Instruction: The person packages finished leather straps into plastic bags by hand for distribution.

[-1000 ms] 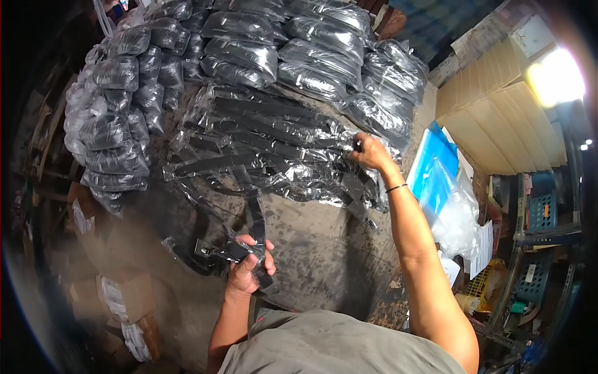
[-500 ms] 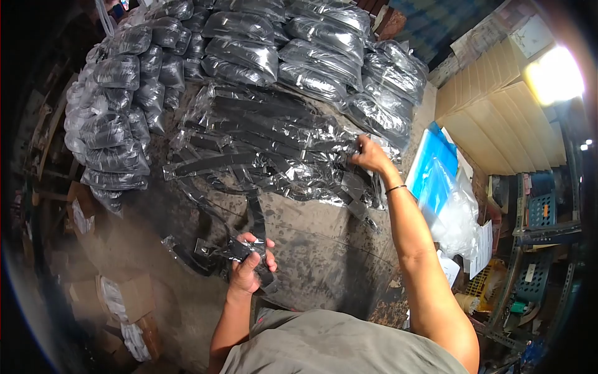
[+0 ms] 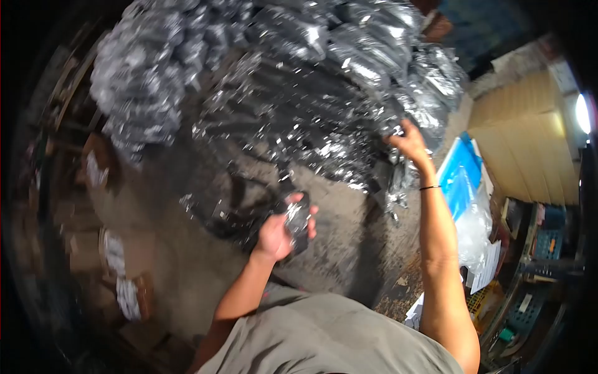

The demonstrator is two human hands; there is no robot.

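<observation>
1. Black straps (image 3: 305, 103) in glossy clear film: flat, long, heaped in a loose overlapping layer at mid-view, with lengths trailing toward the left hand (image 3: 280, 232); finer detail lost to motion blur.
2. Left hand: palm turned up, fingers curled around a wrapped black piece (image 3: 300, 224), near the front of the heap.
3. Right hand (image 3: 410, 144): at the right end of the heap, fingers bent at the film; pinching or merely touching, cannot tell. Thin dark band (image 3: 430, 187) at the wrist.
4. Work surface (image 3: 333, 199): grey-brown, flat, blotched with dark stains.
5. Behind and to the left: plump, pillow-shaped bags (image 3: 374, 47), shiny clear plastic over dark contents, piled in stacks.
6. To the right: smooth blue sheet (image 3: 458, 168), crumpled clear plastic (image 3: 474, 234), tan cardboard (image 3: 523, 140) with upright folds, bright lamp (image 3: 583, 113), shelving with a perforated teal basket (image 3: 523, 310).
7. Lower left: open cartons (image 3: 140, 252) with pale material inside.
8. Bottom: matte grey shirt (image 3: 336, 333), softly creased.
</observation>
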